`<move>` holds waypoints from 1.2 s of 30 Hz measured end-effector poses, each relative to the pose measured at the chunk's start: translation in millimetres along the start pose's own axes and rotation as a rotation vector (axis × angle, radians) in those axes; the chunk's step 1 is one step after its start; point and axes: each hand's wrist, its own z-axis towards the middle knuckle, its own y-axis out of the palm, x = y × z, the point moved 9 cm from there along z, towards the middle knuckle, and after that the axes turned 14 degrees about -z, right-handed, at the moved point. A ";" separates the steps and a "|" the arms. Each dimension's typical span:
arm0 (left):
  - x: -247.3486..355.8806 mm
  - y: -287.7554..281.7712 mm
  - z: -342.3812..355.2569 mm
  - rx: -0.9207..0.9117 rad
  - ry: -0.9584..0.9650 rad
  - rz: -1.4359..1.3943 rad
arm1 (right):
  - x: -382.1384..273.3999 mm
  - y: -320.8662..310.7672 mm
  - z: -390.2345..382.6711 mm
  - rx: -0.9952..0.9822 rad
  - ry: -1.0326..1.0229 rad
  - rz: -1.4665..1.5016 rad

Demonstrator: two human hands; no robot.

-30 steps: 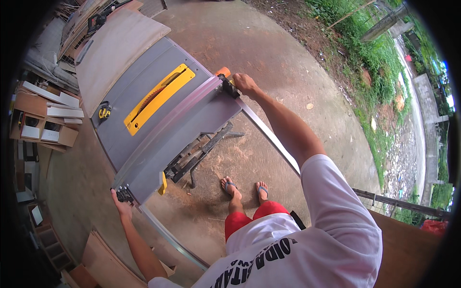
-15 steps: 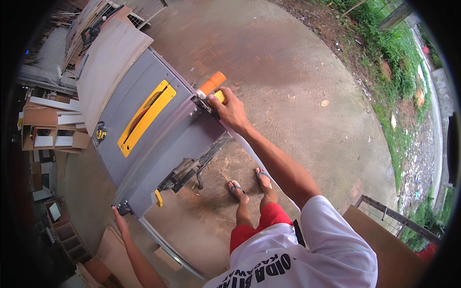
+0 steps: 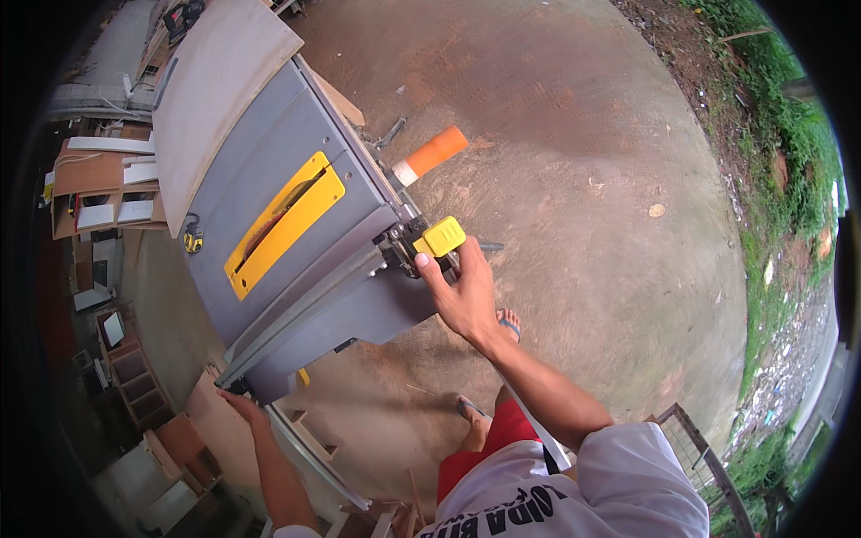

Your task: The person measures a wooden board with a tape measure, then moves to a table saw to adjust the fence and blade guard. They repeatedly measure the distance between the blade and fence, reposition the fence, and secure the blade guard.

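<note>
The right hand [image 3: 462, 296] has its thumb pressed against the near edge of a yellow lever [image 3: 439, 237] at the right end of the fence rail [image 3: 305, 300], with the other fingers curled around the dark clamp block just under it, so the hand is closed on that end piece. The left hand [image 3: 240, 405] sits at the opposite, left end of the same rail, fingers folded over the rail's corner; how tightly they close there cannot be told, since the tips are hidden behind the metal. The rail runs along the near edge of a grey table saw [image 3: 296, 179], whose flat top carries a long yellow throat plate [image 3: 285, 224] with a dark slot down its middle. A small yellow and black object [image 3: 192, 239] lies on the tabletop to the left of the plate. A curved pale board [image 3: 211, 81] rests on the far part of the saw top. Beyond the right hand, an orange handle with a white collar [image 3: 430, 154] sticks out to the right from the saw's far side. The saw stands on a bare concrete floor [image 3: 574, 179] dusted with sawdust. Stacked wood pieces and small cabinets [image 3: 108, 179] fill the left side, and grass [image 3: 789, 134] borders the concrete on the far right. The person's sandalled feet [image 3: 508, 323] show below the saw.
</note>
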 end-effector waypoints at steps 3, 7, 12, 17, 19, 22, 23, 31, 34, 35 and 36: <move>-3.5 -10.8 3.9 0.014 0.025 -0.028 | -7.9 -3.6 3.1 0.050 -0.116 0.037; -12.0 -24.2 2.4 0.006 0.226 0.119 | -5.2 1.6 2.5 0.034 -0.171 0.081; -9.9 -4.9 -17.1 -0.075 0.253 0.111 | -17.7 -2.4 8.6 0.072 -0.300 0.030; 0.7 3.3 -27.0 -0.137 0.298 0.110 | -11.1 8.5 10.9 0.094 -0.310 -0.136; -3.9 -5.3 -18.5 -0.152 0.263 0.097 | -8.0 8.2 12.2 0.095 -0.239 -0.071; -10.2 -21.6 -3.9 -0.150 0.200 0.104 | -4.2 7.4 11.6 0.100 -0.219 -0.057; -11.7 -27.1 0.5 -0.144 0.177 0.110 | -3.6 7.1 10.9 0.102 -0.227 -0.066; -24.0 -50.5 2.1 -0.073 -0.181 0.104 | 9.9 6.7 -1.9 0.146 -0.172 0.077; -5.1 -10.9 -2.7 -0.112 -0.113 0.165 | 6.5 11.3 -19.4 0.290 -0.290 0.145; -10.5 -30.7 3.4 -0.076 -0.075 0.233 | 2.6 6.4 -21.0 0.325 -0.313 0.164; 4.9 -16.9 1.7 -0.019 0.088 0.241 | -5.0 1.8 -23.6 0.395 -0.334 0.166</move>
